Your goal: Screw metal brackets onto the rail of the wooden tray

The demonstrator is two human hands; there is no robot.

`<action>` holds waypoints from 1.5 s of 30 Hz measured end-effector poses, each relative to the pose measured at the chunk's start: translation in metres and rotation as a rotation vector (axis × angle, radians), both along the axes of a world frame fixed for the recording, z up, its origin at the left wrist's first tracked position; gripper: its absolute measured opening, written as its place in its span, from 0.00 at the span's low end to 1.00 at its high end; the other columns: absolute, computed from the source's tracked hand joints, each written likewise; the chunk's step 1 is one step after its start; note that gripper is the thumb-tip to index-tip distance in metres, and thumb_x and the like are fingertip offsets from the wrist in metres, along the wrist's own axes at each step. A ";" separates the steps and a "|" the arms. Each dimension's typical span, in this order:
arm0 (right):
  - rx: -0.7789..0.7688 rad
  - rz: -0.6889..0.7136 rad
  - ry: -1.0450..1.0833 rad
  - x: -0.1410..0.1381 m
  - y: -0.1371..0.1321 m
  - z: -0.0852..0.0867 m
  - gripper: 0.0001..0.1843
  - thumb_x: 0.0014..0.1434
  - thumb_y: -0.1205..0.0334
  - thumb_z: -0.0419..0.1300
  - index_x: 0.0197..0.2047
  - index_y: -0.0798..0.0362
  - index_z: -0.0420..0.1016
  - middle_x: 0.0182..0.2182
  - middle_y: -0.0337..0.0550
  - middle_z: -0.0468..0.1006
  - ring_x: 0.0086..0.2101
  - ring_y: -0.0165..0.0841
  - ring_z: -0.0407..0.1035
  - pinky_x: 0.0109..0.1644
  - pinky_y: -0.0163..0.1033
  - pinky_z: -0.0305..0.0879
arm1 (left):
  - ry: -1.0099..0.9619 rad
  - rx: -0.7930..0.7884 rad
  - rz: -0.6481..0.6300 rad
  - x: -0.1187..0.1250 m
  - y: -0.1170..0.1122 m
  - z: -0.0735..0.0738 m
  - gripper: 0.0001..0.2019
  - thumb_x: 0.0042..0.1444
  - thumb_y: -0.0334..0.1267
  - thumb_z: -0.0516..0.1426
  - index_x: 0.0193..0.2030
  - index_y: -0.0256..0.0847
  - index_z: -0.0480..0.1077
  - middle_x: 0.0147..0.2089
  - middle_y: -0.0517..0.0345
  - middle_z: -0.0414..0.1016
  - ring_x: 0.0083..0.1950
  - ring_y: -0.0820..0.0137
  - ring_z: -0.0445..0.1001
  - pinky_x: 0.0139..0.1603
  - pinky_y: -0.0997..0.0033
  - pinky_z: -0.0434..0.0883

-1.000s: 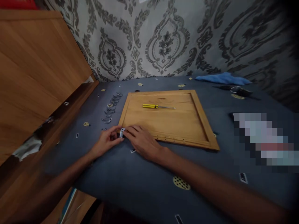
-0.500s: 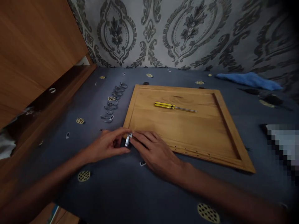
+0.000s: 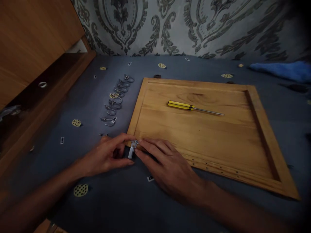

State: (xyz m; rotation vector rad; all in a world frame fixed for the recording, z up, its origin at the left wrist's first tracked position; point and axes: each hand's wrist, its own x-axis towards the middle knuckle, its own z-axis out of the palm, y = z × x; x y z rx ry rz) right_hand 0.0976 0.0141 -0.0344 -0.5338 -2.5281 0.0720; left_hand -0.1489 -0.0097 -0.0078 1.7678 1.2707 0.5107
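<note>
Left hand (image 3: 107, 156) has a metal bracket (image 3: 132, 150) between thumb and forefinger, at the near left corner of the board (image 3: 160, 121). Right hand (image 3: 171, 166) sits close beside it, grip unclear; a screwdriver (image 3: 181, 105) lies on the board.

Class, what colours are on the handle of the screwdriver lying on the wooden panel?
The handle is yellow with black, best seen in the head view.

Dim light, top-R corner v. dark, edges blurry w/ wide-angle stretch.
</note>
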 end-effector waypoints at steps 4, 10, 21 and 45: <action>-0.002 -0.006 0.024 0.001 0.000 0.002 0.22 0.75 0.68 0.44 0.54 0.63 0.79 0.51 0.57 0.81 0.53 0.45 0.70 0.54 0.49 0.75 | -0.011 -0.003 0.003 -0.002 -0.001 -0.003 0.25 0.61 0.43 0.66 0.64 0.43 0.70 0.24 0.71 0.66 0.23 0.77 0.64 0.25 0.79 0.61; -0.017 -0.003 0.043 0.001 0.000 0.003 0.22 0.76 0.68 0.44 0.53 0.62 0.80 0.52 0.55 0.82 0.53 0.44 0.70 0.54 0.48 0.75 | -0.008 0.019 -0.034 -0.003 -0.003 -0.003 0.25 0.62 0.42 0.66 0.65 0.46 0.70 0.25 0.71 0.67 0.23 0.78 0.64 0.25 0.79 0.62; -0.017 0.003 0.057 0.001 -0.002 0.002 0.20 0.75 0.69 0.46 0.54 0.65 0.79 0.52 0.54 0.82 0.54 0.44 0.70 0.55 0.48 0.73 | 0.006 0.022 -0.042 0.001 -0.001 0.000 0.25 0.64 0.43 0.65 0.66 0.43 0.68 0.24 0.73 0.64 0.23 0.78 0.63 0.26 0.79 0.61; -0.014 -0.027 0.074 0.000 -0.003 0.000 0.19 0.74 0.71 0.48 0.53 0.64 0.80 0.50 0.54 0.83 0.52 0.43 0.70 0.55 0.48 0.74 | 0.008 0.105 -0.043 0.002 -0.001 -0.002 0.24 0.63 0.43 0.67 0.63 0.43 0.70 0.23 0.75 0.61 0.22 0.80 0.59 0.25 0.81 0.59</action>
